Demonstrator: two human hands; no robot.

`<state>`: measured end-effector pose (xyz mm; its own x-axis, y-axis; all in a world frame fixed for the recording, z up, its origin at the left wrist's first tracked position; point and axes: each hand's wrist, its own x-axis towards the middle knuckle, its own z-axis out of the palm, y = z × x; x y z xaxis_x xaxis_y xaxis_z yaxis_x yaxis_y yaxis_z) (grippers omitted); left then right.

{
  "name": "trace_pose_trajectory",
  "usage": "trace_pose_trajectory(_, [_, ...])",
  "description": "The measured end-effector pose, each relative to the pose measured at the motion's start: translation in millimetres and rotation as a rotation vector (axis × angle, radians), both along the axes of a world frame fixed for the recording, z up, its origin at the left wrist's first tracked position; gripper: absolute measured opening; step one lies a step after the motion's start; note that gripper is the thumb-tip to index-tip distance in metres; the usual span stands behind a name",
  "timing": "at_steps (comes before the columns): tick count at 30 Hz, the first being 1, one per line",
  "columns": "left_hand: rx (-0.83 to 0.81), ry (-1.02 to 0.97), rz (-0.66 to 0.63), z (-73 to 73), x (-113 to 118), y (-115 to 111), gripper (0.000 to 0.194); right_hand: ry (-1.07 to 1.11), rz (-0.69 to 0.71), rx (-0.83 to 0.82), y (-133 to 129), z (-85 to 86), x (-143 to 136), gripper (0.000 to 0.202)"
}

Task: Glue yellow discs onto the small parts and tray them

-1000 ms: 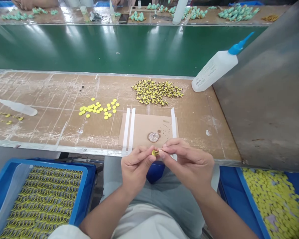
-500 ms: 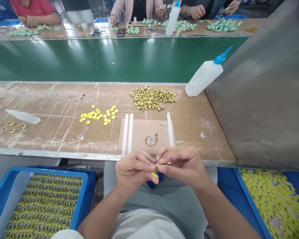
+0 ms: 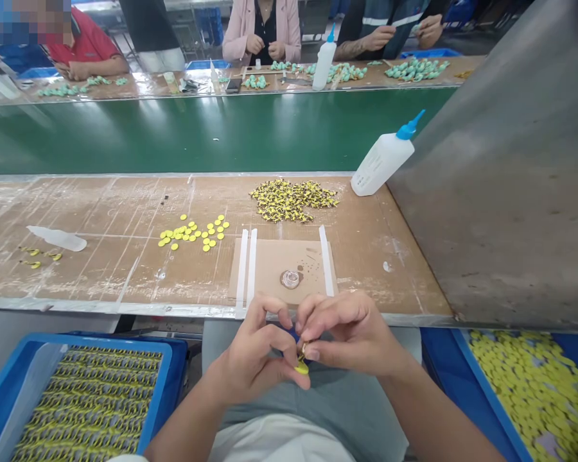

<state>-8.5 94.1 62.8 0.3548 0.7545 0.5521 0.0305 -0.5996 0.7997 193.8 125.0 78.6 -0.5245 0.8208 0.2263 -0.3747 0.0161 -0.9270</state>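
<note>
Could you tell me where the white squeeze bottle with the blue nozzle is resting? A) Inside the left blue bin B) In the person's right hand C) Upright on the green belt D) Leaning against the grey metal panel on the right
D: the white squeeze bottle leans tilted, nozzle up, against the grey metal panel, its base on the workbench.

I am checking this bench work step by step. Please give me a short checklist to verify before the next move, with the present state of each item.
1. Small yellow piece pinched by left hand and right hand: ok.
2. Piece seated correctly: cannot tell, too small.
3. Loose yellow discs on the bench: ok.
4. Pile of yellow-black parts on the bench: ok.
5. White bottle leaning on the metal panel, capped: ok.
</note>
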Motion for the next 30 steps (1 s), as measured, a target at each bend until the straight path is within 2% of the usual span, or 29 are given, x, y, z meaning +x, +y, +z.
trace_pose_trajectory(11, [0.134, -0.09, 0.06, -10.7, 7, 2, 0.025, -0.017, -0.03, 0.033, -5, 2.6, -2, 0.022])
trace_pose_trajectory(15, [0.107, -0.191, 0.074, -11.9, 11, 5, 0.026, -0.011, -0.092, 0.08, -12, 1.3, -5, 0.025])
trace_pose_trajectory(18, [0.061, -0.267, 0.088, -14.6, 13, 6, 0.029, -0.096, -0.207, 0.194, -18, 1.2, -4, 0.033])
trace_pose_trajectory(22, [0.002, -0.367, 0.1, -20.6, 16, 6, 0.032, -0.265, -0.372, 0.512, -22, 7.3, -1, 0.034])
trace_pose_trajectory(25, [-0.037, -0.412, 0.081, -23.1, 20, 7, 0.033, -0.3, -0.348, 0.678, -20, 12.8, 0, 0.018])
trace_pose_trajectory(27, [-0.061, -0.418, 0.053, -22.9, 22, 8, 0.033, -0.323, -0.313, 0.716, -18, 14.2, 1, 0.008])
trace_pose_trajectory(30, [-0.093, -0.426, -0.002, -22.2, 22, 10, 0.032, -0.37, -0.244, 0.736, -16, 13.1, 4, 0.004])
